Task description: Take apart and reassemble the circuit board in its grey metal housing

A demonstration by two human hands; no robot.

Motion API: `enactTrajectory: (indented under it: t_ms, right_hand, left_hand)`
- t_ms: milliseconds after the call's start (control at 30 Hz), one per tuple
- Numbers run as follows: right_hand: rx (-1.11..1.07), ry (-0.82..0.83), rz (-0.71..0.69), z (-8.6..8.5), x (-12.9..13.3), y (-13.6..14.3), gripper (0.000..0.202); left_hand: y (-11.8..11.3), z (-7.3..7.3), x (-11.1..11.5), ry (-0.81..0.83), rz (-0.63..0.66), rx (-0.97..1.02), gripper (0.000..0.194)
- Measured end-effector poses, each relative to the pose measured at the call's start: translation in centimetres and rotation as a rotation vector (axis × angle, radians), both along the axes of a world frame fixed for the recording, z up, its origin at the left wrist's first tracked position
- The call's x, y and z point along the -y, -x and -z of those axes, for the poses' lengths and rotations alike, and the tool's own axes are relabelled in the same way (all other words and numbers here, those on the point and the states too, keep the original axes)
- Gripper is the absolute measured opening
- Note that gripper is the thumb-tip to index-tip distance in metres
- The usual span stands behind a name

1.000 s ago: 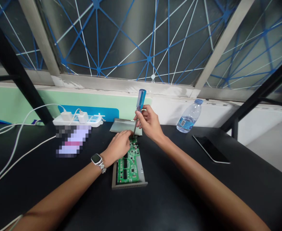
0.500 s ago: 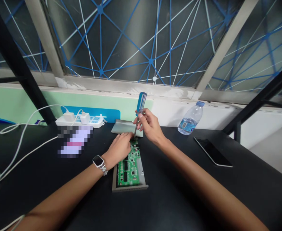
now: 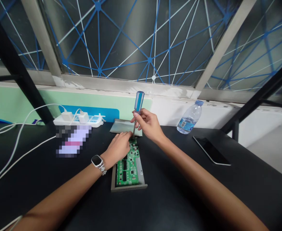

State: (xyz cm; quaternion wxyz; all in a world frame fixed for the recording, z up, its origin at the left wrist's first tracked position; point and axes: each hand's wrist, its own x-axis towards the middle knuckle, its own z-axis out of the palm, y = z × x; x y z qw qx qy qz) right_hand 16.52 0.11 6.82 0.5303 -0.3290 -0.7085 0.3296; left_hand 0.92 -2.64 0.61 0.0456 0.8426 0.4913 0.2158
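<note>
My right hand (image 3: 148,123) is closed around a screwdriver (image 3: 139,101) with a blue and clear handle. The shaft points down, nearly upright, to the far end of a green circuit board (image 3: 131,166). This board sits in a grey metal casing (image 3: 128,188) that is open on top. Over the board's far left part lies my left hand (image 3: 118,148), fingers bent and closed on it, beside the screwdriver's tip. The fingertips and the exact spot under the tip are hidden. A watch (image 3: 97,161) is on my left wrist.
Behind the board lies a grey metal cover (image 3: 121,126). A white power strip (image 3: 96,120) with plugs and cables stands back left, near a pixelated phone-like shape (image 3: 74,141). On the right are a water bottle (image 3: 190,118) and a dark phone (image 3: 211,150).
The screwdriver has come slightly more upright, its handle turned so a blue stripe now faces me. The whole view has shifted a little; the left hand stays on the board.
</note>
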Motion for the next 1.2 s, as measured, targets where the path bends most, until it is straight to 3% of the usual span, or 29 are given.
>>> enactTrajectory:
  t_ms: [300,567,1200]
  right_hand:
    - [-0.071,0.033,0.117,0.5,-0.3,0.4,0.043]
    - [0.075,-0.059,0.275,-0.1,0.1,0.6,0.044]
    - [0.247,-0.127,0.409,-0.2,0.8,1.0,0.043]
  left_hand:
    - [0.0,0.1,-0.1,-0.02,0.002,-0.017,0.031]
    - [-0.1,0.0,0.0,-0.022,-0.005,-0.056,0.032]
    - [-0.1,-0.1,-0.1,-0.009,0.011,-0.028,0.034]
